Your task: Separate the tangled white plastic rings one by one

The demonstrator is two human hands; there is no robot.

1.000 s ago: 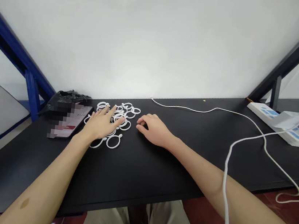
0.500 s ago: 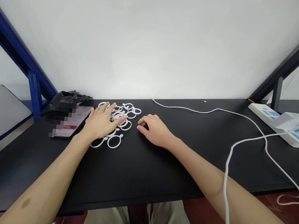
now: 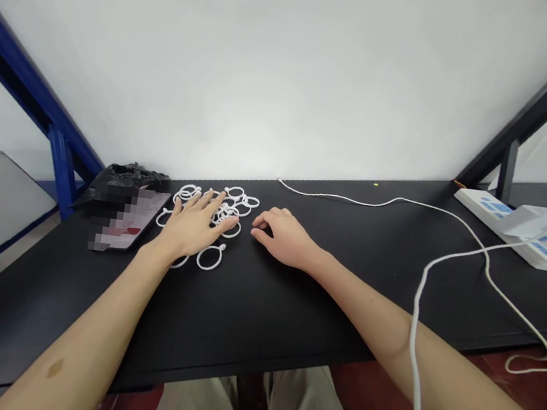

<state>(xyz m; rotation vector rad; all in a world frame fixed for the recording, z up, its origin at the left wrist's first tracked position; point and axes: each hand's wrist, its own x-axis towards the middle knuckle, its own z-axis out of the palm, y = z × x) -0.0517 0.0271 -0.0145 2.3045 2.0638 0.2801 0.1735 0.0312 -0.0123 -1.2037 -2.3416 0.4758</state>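
Observation:
My left hand (image 3: 192, 227) lies palm down with its fingers spread over a loose pile of white curtain rings (image 3: 209, 258). Each ring has a small eyelet on its edge. Part of the pile is hidden under the palm and fingers, and no ring is visibly gripped. To the right of the pile, my right hand (image 3: 285, 237) rests on its side on the black table (image 3: 239, 315). Its fingers are loosely curled, a gap shows between thumb and forefinger, and I see nothing in it.
Left of the rings lies a phone (image 3: 144, 211), partly blurred, by a crumpled black plastic bag (image 3: 126, 179). A white cable (image 3: 422, 298) loops over my right forearm. White panels with blue patches (image 3: 526, 232) sit at far right. Behind rises a pale wall (image 3: 291, 73).
My left hand has slid a little to the right across the pile, uncovering rings at its left side. The right hand stays where it was.

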